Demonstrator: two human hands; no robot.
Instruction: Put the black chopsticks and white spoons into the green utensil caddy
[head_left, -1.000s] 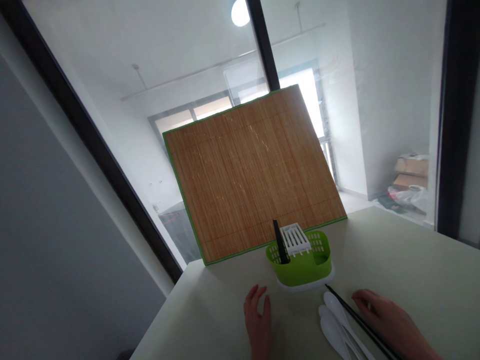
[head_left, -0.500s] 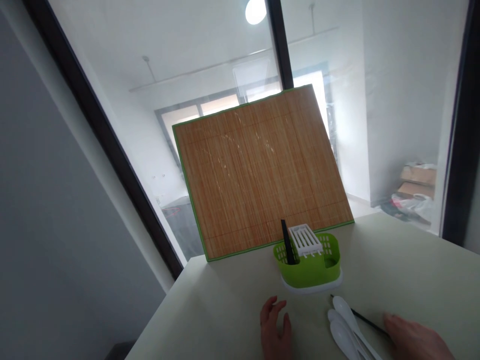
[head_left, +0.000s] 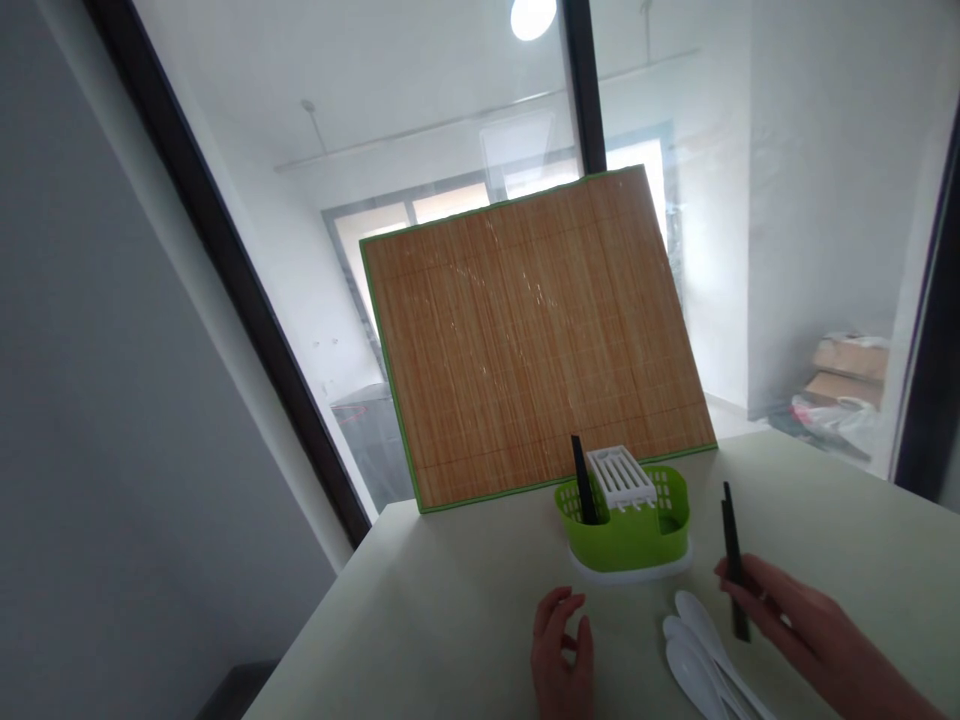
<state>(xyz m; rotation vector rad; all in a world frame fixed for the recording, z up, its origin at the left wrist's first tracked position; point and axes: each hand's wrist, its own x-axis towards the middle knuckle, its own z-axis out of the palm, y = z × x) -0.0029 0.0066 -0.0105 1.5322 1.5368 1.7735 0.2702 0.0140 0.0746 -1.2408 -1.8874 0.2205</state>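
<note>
My right hand (head_left: pixel 795 612) is closed on a pair of black chopsticks (head_left: pixel 730 528), held nearly upright above the table to the right of the basket. Beneath and left of that hand lie several white spoons (head_left: pixel 690 672), bunched together. My left hand (head_left: pixel 561 655) rests by the table's front, holding nothing, its fingers loosely curled and apart. A green cutlery basket (head_left: pixel 626 548) with a white base stands in front of both hands. Black chopsticks (head_left: pixel 584 485) lean in its left compartment, and a white slotted piece with hooks (head_left: pixel 621 478) sits over its middle.
A bamboo mat with green edging (head_left: pixel 532 350) stands upright behind the basket, against a glass partition with dark frames. The pale table (head_left: pixel 465 590) ends at a slanting left edge. Beyond the glass are cardboard boxes (head_left: pixel 851 358).
My right hand has lifted the black chopsticks off the table beside the spoons, moved away from me and turned them upright. My left hand has hardly moved. The view has shifted slightly.
</note>
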